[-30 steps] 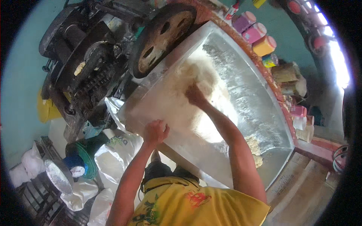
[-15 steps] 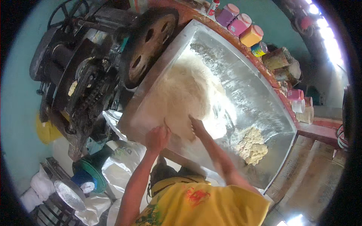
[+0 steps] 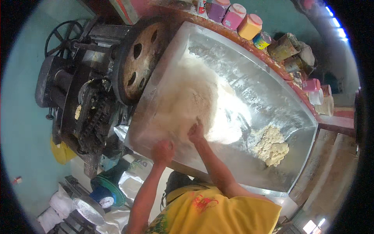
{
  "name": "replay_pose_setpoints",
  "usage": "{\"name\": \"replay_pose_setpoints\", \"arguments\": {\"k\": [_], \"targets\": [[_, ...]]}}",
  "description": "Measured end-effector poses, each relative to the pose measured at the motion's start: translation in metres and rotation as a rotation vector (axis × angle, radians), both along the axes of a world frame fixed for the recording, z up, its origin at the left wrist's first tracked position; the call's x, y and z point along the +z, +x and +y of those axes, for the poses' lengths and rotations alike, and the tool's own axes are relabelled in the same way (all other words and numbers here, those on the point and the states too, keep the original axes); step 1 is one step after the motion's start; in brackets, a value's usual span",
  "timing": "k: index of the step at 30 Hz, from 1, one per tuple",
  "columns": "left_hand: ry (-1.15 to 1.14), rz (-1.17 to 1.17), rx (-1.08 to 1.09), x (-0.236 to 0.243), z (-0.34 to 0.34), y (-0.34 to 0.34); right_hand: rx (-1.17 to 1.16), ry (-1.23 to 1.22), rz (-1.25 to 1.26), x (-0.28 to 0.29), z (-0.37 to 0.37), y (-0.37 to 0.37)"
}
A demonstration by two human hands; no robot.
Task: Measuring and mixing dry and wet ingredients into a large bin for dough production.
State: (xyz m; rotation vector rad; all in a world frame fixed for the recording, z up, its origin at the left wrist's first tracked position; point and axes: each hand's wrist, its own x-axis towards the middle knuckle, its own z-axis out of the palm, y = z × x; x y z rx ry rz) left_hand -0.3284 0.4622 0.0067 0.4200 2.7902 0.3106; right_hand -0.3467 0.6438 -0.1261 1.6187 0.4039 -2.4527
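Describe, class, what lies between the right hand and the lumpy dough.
In the head view, white powder lies nearest the right hand, then a thinly dusted stretch of metal table before the dough.

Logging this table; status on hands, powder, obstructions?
Left hand at near edge of silvery metal table, grip blurred. Right hand by pale powder heap, contact unclear. Lumpy yellowish dough rightward, clear of hands.

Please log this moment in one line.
left hand: at near edge of metal table; right hand: over powder; dough: on table; machine: left of table
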Motion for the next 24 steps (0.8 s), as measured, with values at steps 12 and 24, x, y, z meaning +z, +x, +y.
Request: {"name": "replay_pose_setpoints", "arguments": {"k": [12,24], "targets": [[0.246,0.06,-0.049,-0.021,0.013,0.008,-0.338,0.462,0.262,-0.102,0.082,-0.113],[0.129,-0.012,0.047,-0.015,0.008,-0.001,0.604,0.758,0.045,0.081,0.121,-0.042]]}}
